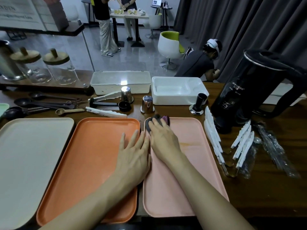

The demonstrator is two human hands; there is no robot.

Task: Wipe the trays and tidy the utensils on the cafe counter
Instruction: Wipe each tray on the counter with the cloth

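**A:** Item one, hands?

**B:** Right hand [163, 140]: fingers curled over a wadded dark cloth [163, 118], holding it down on the far left corner of the pink tray [191, 163]. Left hand [134, 155]: fingers straight and spread, grasping nothing, flat on the right rim of the orange tray [93, 155], just beside the pink one.

**A:** Item two, trays?

**B:** Three, side by side along the near edge of the counter: a cream tray [29, 146] on the left, the orange one in the middle, the pink one on the right. There is an orange smear [187, 143] on the pink tray, to the right of the wiping hand. Judged: wiping not finished.

**A:** Item three, hazards?

**B:** A steel cup [147, 104] stands just beyond the corner being wiped, so a stroke that overshoots the rim could knock it over. White wrapped utensils [212, 138] lie along the pink tray's right edge, and a hard sideways pass could shove the tray into them and scatter them. The bracing hand is on the orange tray, not the pink one, so the pink tray may slide under pressure.

**A:** Anything else?

**B:** A black kettle [254, 90] stands at the far right, well away from the cloth. Dark spoons [41, 103] lie loose at the far left, not yet tidied.
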